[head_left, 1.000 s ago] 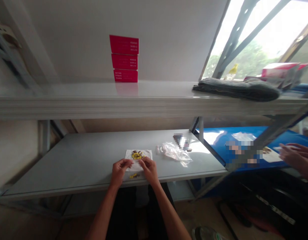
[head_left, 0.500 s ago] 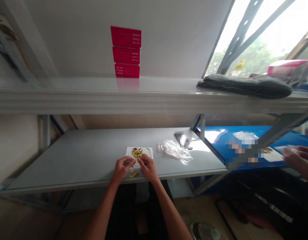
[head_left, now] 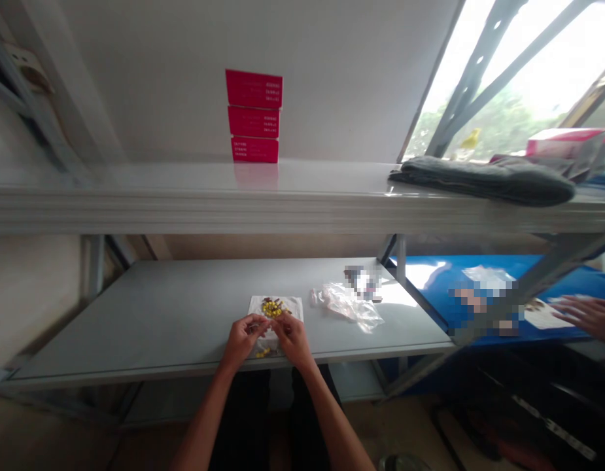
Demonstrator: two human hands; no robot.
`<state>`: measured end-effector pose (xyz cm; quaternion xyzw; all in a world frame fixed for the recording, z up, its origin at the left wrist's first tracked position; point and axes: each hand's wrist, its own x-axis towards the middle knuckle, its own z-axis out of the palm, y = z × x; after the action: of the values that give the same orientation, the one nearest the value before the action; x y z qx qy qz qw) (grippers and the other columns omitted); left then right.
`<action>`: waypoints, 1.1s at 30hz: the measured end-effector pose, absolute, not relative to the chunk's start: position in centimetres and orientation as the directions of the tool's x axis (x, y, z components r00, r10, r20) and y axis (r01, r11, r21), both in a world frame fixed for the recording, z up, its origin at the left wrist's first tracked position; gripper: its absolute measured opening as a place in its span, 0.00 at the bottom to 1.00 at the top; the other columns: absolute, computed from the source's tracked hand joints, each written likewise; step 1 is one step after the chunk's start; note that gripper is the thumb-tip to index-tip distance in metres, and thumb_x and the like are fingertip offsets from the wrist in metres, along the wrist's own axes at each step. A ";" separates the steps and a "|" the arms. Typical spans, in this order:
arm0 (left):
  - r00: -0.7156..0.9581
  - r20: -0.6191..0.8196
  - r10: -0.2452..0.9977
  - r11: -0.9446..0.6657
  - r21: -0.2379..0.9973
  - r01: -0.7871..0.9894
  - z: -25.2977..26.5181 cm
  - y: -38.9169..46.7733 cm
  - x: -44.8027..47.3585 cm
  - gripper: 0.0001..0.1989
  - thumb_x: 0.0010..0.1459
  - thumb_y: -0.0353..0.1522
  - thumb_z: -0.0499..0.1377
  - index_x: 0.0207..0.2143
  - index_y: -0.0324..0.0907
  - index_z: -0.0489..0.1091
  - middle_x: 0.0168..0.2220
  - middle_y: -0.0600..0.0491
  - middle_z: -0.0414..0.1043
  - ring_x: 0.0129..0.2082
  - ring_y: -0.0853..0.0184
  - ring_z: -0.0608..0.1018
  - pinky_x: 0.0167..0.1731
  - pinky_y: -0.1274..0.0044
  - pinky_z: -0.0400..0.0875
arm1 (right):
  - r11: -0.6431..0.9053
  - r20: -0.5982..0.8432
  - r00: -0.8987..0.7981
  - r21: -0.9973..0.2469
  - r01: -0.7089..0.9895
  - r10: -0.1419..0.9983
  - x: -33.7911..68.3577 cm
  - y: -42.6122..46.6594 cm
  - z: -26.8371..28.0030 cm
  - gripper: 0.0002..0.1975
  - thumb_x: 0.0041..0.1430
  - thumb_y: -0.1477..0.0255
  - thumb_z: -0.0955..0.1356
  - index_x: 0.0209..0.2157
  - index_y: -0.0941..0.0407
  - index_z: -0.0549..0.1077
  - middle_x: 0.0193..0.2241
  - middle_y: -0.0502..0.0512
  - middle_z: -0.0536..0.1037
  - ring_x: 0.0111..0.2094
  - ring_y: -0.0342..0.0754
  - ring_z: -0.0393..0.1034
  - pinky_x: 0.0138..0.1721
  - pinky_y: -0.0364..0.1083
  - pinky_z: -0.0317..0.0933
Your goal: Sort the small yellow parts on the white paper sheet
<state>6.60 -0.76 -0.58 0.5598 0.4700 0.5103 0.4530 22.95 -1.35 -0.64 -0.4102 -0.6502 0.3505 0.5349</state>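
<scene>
Both hands meet over a white cloth (head_left: pixel 296 305) at the front of the grey shelf table. My left hand (head_left: pixel 246 332) is closed in a pinch, its fingertips close to those of my right hand (head_left: pixel 292 332), which pinches too. Whatever sits between the fingertips is too small to make out. Just beyond the fingers lies a pile of small yellow and dark brown beads (head_left: pixel 273 307) on the cloth. A smaller group of yellow beads (head_left: pixel 263 352) rests on the near part of the cloth, below the hands.
Clear plastic bags (head_left: pixel 351 306) lie to the right, by a blurred-out item (head_left: pixel 363 282). Above runs a shelf edge (head_left: pixel 282 212) carrying stacked red boxes (head_left: pixel 256 121) and a folded grey cloth (head_left: pixel 483 178). Another person's hand (head_left: pixel 589 314) is over a blue table (head_left: pixel 430 278) at right.
The view has tilted slightly, so everything sits a little lower. My hands stay pinched together over the cloth. The other person's hand at right has changed pose.
</scene>
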 end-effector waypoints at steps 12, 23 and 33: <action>-0.015 0.154 0.988 -0.153 0.986 0.066 -0.7 -0.9 6.3 0.15 0.51 0.43 0.67 0.29 0.40 0.79 0.26 0.50 0.79 0.27 0.63 0.79 0.33 0.75 0.73 | 0.346 0.339 -0.083 -0.933 0.094 0.937 23.0 -1.5 -0.2 0.22 0.63 0.55 0.67 0.25 0.58 0.75 0.20 0.50 0.70 0.22 0.41 0.56 0.24 0.42 0.51; 0.007 0.183 0.983 -0.183 0.980 0.076 -0.1 -1.1 6.6 0.16 0.54 0.44 0.65 0.24 0.40 0.75 0.21 0.53 0.75 0.25 0.66 0.75 0.32 0.77 0.70 | 0.323 0.322 -0.030 -0.943 0.073 0.946 23.2 -1.7 -0.2 0.24 0.62 0.54 0.67 0.25 0.59 0.79 0.17 0.50 0.69 0.20 0.42 0.59 0.24 0.42 0.53; -0.136 0.222 0.966 -0.213 0.974 0.076 1.0 -1.6 5.5 0.20 0.61 0.49 0.57 0.28 0.42 0.69 0.20 0.56 0.71 0.19 0.68 0.75 0.23 0.79 0.71 | 0.280 0.280 0.011 -0.960 0.028 0.960 22.8 -1.2 -0.6 0.35 0.67 0.48 0.59 0.22 0.60 0.79 0.13 0.51 0.68 0.16 0.40 0.55 0.22 0.42 0.52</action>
<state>5.48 -1.62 0.96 0.5295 0.4918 0.5711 0.3893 22.84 -1.20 -0.61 -0.4345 -0.5682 0.4140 0.5630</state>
